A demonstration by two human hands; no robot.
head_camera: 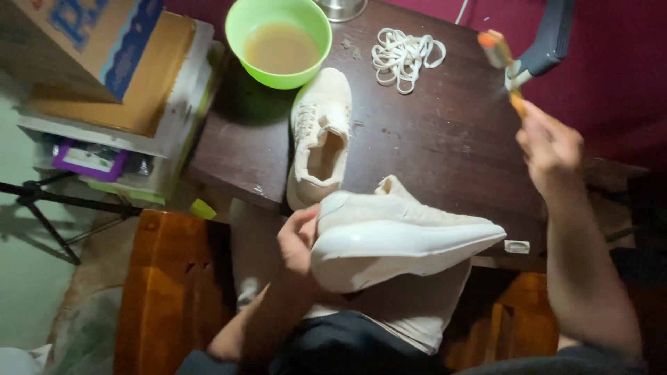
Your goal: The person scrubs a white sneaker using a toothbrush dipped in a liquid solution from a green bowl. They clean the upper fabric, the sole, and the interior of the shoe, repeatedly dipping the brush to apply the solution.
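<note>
Your left hand [297, 239] grips the light, stiff-soled cream sneaker [403, 236] by its heel; your right hand [549, 149] pinches a small brush [504, 62].

just the one head cam, looking steeply down from above, close over the left hand [297, 239] and right hand [549, 149], dark table [445, 139] right beyond them

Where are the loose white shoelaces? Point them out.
In the head view, the white shoelaces lie piled at the table's far edge, right of the green bowl and beyond the laceless shoe.
</note>
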